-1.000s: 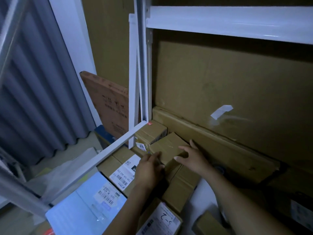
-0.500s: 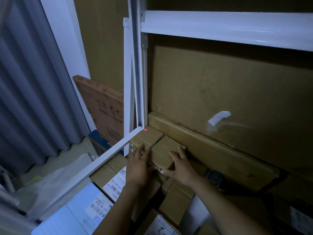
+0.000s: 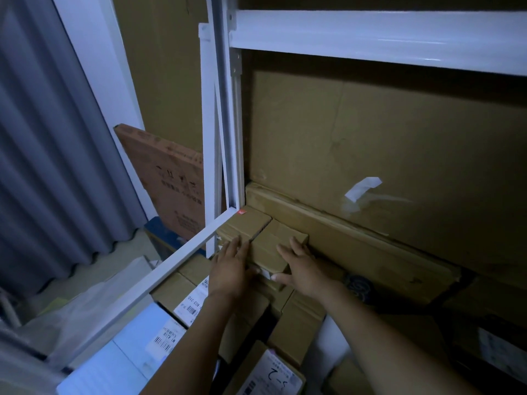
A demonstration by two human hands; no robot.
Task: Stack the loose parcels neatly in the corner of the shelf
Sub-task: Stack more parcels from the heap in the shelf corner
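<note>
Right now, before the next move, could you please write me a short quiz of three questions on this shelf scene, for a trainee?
1. True or false: the left hand and the right hand both have straight fingers touching cardboard.
2. The corner parcel sits at the foot of: A) the white shelf post; B) a grey curtain; C) a blue envelope.
3. Fill in: seen from the camera, the small parcel between the hands lies to the ___ of the corner parcel.
Key: 1 true; 2 A; 3 right.
</note>
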